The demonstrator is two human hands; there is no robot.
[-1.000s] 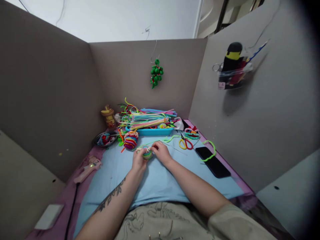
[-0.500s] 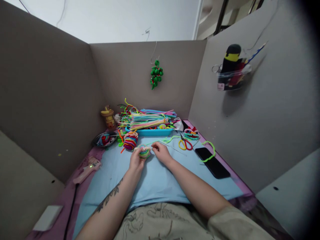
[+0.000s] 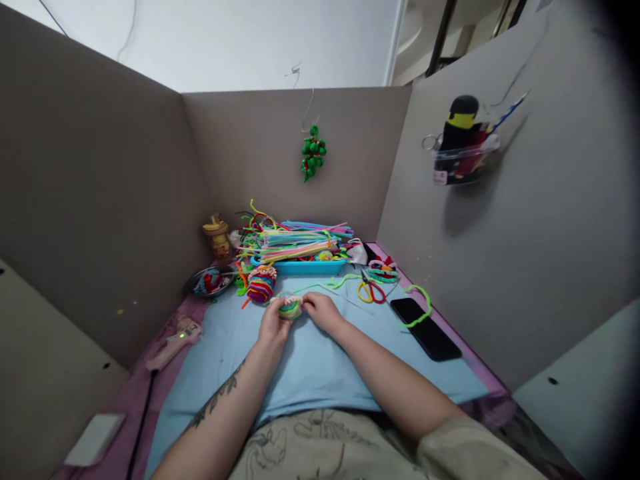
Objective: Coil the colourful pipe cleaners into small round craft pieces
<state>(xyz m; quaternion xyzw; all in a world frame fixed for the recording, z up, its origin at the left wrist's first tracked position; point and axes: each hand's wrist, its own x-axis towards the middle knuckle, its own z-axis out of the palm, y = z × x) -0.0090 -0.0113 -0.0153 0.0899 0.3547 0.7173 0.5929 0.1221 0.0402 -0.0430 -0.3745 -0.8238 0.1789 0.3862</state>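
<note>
My left hand [image 3: 273, 324] is closed around the left side of a small rounded pipe-cleaner craft piece [image 3: 290, 310], striped in pastel green, pink and white with a pale twisted rim. At its right edge, the fingertips of my right hand [image 3: 323, 312] are pinched together on the rim; the exact strand between them is too small to make out. A bigger striped pipe-cleaner piece [image 3: 261, 285] in red, purple, yellow and orange stands just behind my left hand. Beyond my right hand lie scissors [image 3: 371, 291] with one yellow and one red handle.
A blue tray [image 3: 310, 268] heaped with pipe cleaners [image 3: 300, 241] is at the back. On the right lies a black phone [image 3: 425, 328] under a green pipe cleaner [image 3: 427, 303]. At left are a glue gun [image 3: 173, 345], a dark bowl [image 3: 213, 293] and a yellow cup [image 3: 217, 238].
My right fingertips have come in slightly onto the rim of the pastel piece, which has turned a little. My left hand keeps its hold. The camera has tilted slightly up.
</note>
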